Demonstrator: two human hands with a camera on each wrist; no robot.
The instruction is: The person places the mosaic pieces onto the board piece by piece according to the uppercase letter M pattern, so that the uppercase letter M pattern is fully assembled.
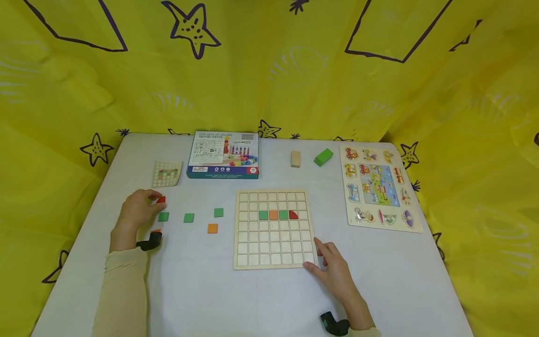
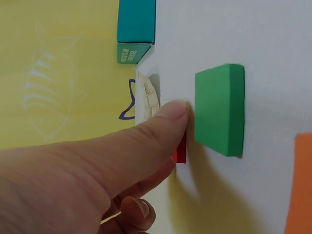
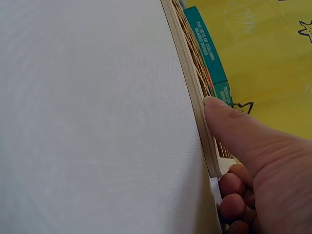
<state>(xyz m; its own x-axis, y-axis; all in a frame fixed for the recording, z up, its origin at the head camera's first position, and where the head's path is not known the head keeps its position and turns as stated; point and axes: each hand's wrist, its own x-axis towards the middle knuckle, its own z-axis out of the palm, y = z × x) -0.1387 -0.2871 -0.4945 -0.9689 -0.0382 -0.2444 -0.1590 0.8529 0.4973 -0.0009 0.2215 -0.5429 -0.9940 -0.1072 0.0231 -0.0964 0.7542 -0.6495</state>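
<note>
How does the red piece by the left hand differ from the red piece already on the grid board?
The loose red piece lies on the white table, off the grid board, under the fingertips of the left hand; the placed red piece sits in a board cell at the right end of a coloured row, untouched. The placed one shows a quarter-round shape; the loose one's outline is mostly hidden. Both are red.

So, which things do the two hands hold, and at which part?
The left hand pinches a small red tile at its edge. The right hand holds the wooden grid board at its near right corner.
</note>
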